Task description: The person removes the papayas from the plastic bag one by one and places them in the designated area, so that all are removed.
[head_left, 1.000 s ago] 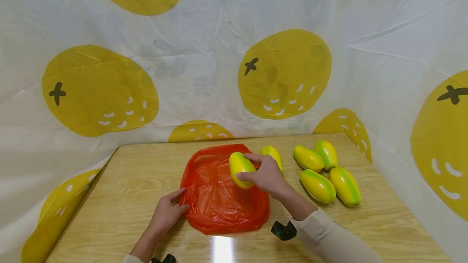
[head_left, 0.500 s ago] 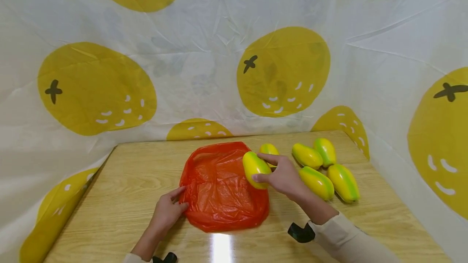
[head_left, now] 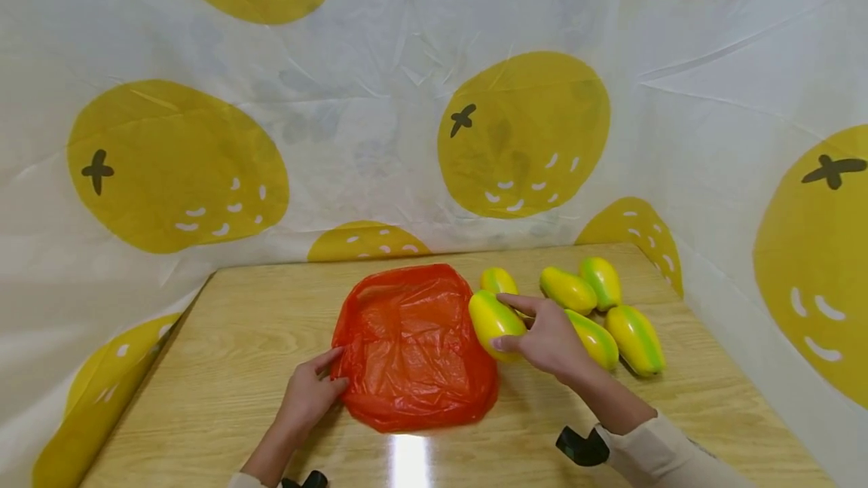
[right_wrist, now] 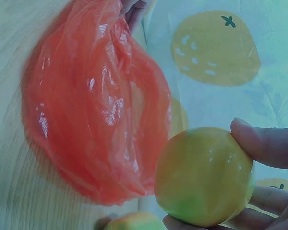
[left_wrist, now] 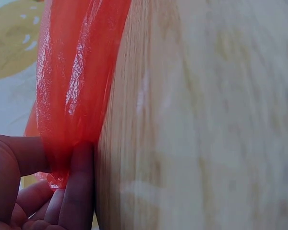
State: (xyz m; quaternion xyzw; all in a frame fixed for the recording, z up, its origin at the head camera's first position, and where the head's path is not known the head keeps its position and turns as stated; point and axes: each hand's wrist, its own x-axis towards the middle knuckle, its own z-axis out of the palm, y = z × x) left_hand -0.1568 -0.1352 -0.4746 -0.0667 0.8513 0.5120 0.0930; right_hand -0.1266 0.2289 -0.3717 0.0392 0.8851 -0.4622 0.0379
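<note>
A red plastic bag (head_left: 417,352) sits on the table with its mouth spread wide, facing up. My left hand (head_left: 307,398) pinches its left rim; in the left wrist view the thin film (left_wrist: 79,81) passes between thumb and fingers. Just off the bag's right rim, my right hand (head_left: 554,341) holds a glossy yellow papaya (head_left: 493,322) with green streaks, thumb on one side and fingers on the other. The right wrist view shows this papaya (right_wrist: 204,177) raised, near the bag (right_wrist: 91,105). Whether it touches the rim, I cannot tell.
Behind the held fruit lies another papaya (head_left: 498,279), partly hidden. Several more papayas (head_left: 636,340) are grouped on the right of the wooden table (head_left: 258,322). A white cloth (head_left: 366,149) printed with yellow fruit hangs behind and at the sides.
My right hand has carried the papaya rightward, from above the bag's mouth to outside its right rim. The left hand keeps its place on the left rim.
</note>
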